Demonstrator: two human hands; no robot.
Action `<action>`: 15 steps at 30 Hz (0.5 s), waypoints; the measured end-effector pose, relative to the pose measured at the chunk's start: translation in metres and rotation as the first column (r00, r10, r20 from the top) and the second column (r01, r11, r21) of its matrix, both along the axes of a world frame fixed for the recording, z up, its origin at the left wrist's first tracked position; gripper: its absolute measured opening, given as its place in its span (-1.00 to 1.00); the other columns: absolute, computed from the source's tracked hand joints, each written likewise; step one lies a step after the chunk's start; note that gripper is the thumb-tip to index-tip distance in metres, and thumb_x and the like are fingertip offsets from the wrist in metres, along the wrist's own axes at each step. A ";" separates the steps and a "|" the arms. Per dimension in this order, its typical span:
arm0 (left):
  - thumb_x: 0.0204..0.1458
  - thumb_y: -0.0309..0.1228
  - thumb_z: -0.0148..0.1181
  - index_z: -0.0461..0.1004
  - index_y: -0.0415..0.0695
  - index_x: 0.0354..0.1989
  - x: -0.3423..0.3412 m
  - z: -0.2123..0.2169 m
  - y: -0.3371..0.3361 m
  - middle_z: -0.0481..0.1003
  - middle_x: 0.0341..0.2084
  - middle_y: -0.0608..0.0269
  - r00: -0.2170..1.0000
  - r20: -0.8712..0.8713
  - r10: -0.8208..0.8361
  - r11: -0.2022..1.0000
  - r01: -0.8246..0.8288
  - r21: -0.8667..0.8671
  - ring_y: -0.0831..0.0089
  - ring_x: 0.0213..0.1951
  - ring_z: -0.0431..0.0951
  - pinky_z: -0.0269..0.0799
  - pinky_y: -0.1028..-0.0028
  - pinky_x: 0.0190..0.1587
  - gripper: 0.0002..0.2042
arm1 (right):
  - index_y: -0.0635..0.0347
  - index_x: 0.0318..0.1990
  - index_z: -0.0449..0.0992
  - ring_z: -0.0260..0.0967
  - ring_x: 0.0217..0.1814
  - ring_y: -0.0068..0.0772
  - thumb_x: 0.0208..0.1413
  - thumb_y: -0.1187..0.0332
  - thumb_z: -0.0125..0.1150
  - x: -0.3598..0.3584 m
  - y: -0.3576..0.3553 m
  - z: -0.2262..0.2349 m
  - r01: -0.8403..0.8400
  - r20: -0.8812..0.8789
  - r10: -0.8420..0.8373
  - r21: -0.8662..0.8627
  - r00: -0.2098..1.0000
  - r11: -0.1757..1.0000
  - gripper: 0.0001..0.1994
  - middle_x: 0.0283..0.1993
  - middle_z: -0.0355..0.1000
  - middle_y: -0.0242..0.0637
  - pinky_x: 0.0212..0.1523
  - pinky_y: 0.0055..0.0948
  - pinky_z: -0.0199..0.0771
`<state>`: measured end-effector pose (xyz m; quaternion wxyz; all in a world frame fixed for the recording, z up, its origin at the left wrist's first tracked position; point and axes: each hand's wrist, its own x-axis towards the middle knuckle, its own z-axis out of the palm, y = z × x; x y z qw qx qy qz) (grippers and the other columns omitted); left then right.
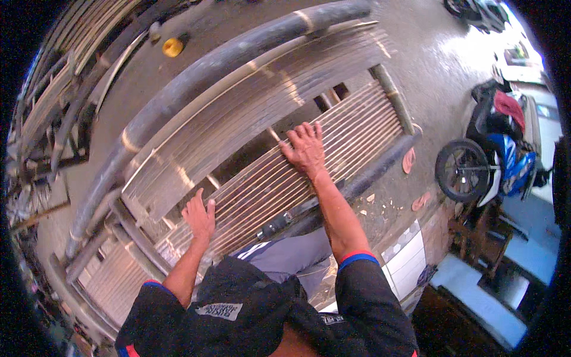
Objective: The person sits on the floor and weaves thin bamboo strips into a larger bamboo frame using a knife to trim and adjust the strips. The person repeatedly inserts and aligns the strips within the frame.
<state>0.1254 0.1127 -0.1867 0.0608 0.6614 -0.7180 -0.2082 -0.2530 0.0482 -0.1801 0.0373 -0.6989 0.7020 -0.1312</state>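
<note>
A bamboo bench lies before me, with a slatted bamboo seat [351,137] and a panel of flattened bamboo [226,119] beyond it. My left hand [199,215] rests at the seat's far edge, toward its left end, thumb and fingers apart. Farther right, my right hand [306,149] lies on the slats with its fingers spread over that same edge. Neither hand holds anything. Close to my lap, a dark tool with a rounded end [275,227] lies along the seat's near side; its kind is unclear.
A thick dark bamboo pole [196,80] curves along the bench's far side. Bamboo lengths [65,77] are piled at far left, near a yellow roll [172,47]. On the right stand a blue motorbike [505,160] and pink sandals [408,160]. Wood chips [370,198] litter the floor.
</note>
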 end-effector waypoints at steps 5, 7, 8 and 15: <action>0.21 0.00 0.03 0.13 -0.07 0.41 -0.064 -0.011 -0.004 0.15 0.24 -0.17 0.989 0.080 -0.122 0.966 0.137 -0.217 -0.15 0.27 0.14 0.01 -0.09 0.28 -0.34 | 0.05 -0.12 0.57 0.24 0.25 -0.24 0.12 -0.03 0.19 0.000 0.001 0.001 0.008 0.054 -0.007 -0.019 0.999 1.000 -0.62 -0.06 0.42 -0.32 0.45 0.15 -0.11; 0.17 -0.05 0.11 0.12 -0.16 0.41 -0.086 0.003 -0.009 0.04 0.27 -0.31 0.991 0.038 -0.131 0.972 0.136 -0.192 -0.29 0.28 0.07 -0.04 -0.17 0.30 -0.30 | 0.04 -0.12 0.58 0.25 0.26 -0.29 0.10 -0.04 0.21 -0.002 0.003 0.003 0.021 0.040 -0.021 -0.010 0.999 1.000 -0.62 -0.06 0.42 -0.36 0.46 0.18 -0.12; 0.16 -0.07 0.12 0.12 -0.16 0.41 -0.089 0.003 -0.008 0.04 0.27 -0.32 0.984 0.066 -0.167 0.959 0.177 -0.222 -0.29 0.29 0.06 -0.04 -0.18 0.30 -0.30 | 0.04 -0.13 0.58 0.25 0.27 -0.29 0.11 -0.04 0.21 -0.004 0.004 0.002 0.026 0.047 -0.025 -0.030 0.999 0.999 -0.62 -0.06 0.43 -0.36 0.46 0.18 -0.13; 0.18 -0.23 0.11 0.38 -0.07 0.23 -0.137 0.003 -0.034 0.43 -0.28 0.10 0.961 -0.103 -0.258 0.952 0.234 -0.198 0.11 -0.20 0.43 0.29 0.13 -0.17 -0.56 | 0.07 0.01 0.56 0.24 0.31 -0.28 0.10 -0.06 0.22 -0.006 0.004 -0.001 0.013 0.065 -0.014 0.018 0.998 1.000 -0.53 0.07 0.42 -0.32 0.48 0.17 -0.15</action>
